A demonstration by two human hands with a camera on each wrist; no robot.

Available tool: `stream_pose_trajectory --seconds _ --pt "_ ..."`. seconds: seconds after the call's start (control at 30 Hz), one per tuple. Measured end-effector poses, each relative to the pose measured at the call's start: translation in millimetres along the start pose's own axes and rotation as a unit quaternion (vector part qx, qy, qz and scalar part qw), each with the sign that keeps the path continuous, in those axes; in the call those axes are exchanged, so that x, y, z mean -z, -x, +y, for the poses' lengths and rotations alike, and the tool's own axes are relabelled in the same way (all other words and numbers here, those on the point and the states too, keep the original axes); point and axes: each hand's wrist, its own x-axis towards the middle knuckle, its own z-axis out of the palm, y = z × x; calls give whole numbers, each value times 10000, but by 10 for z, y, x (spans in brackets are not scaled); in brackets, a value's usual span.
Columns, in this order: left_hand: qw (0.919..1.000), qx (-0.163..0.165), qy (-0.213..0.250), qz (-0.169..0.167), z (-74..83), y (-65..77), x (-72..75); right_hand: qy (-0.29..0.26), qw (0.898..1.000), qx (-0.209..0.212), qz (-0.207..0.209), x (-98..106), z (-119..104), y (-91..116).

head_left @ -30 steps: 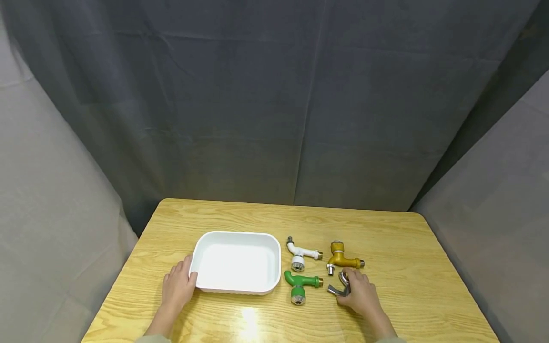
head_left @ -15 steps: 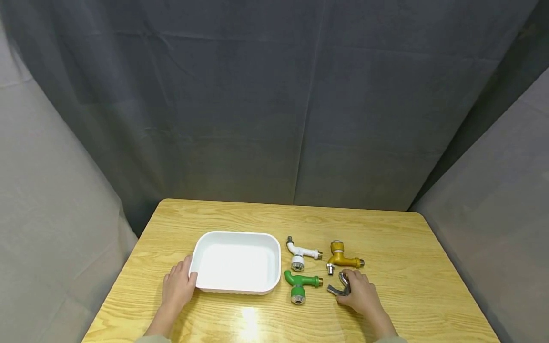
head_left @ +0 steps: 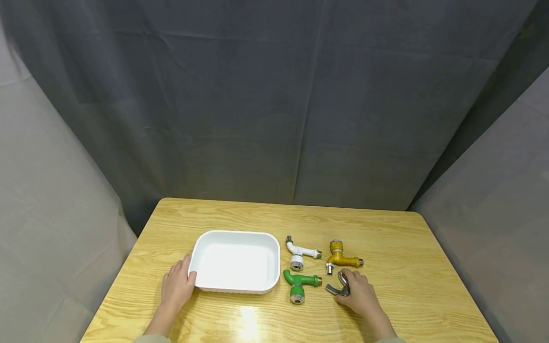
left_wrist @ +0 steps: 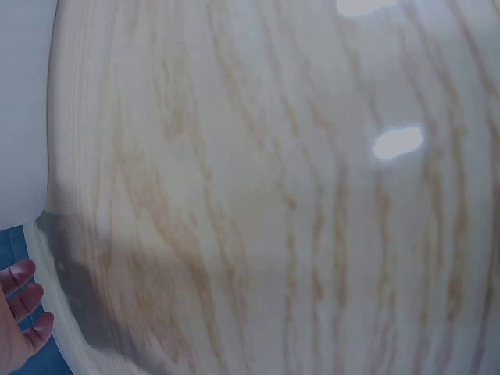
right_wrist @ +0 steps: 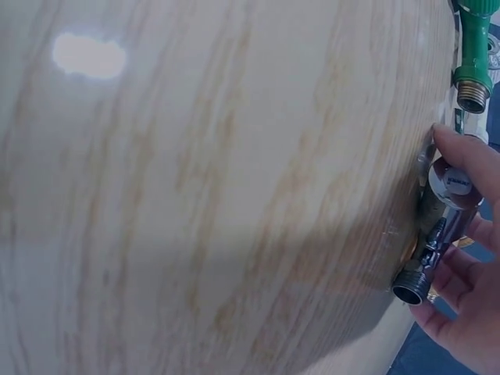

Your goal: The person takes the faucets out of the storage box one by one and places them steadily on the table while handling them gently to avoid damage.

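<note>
In the head view my left hand (head_left: 177,284) is at the near left corner of a white plastic tray (head_left: 235,289), thumb against the rim and fingers along the outer left wall. Several fingertips (left_wrist: 25,301) show beside the tray's corner in the left wrist view. My right hand (head_left: 361,294) grips a chrome faucet (head_left: 332,289) lying at the table's right. From the right wrist, the thumb lies over the chrome faucet (right_wrist: 447,215) and the fingers curl under it, its threaded end bare. The palm side of the left hand is hidden.
Left of the chrome faucet lies a green faucet (head_left: 303,280). Behind are a white faucet (head_left: 305,252) and a yellow faucet (head_left: 341,260). All rest on the wooden table (head_left: 240,214). A dark grey curtain (head_left: 240,119) hangs behind, with light grey cloth (head_left: 51,214) at the sides.
</note>
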Motion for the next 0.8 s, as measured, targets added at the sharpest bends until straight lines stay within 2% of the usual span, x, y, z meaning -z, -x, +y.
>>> stream_pose_trajectory --seconds 0.6,0.8 --pt "9998 -98 -100 147 18 -5 13 -194 9998 -28 -7 9 7 68" --pt "9998 -63 -165 -25 34 -10 60 -386 9991 -161 -26 54 1 74"
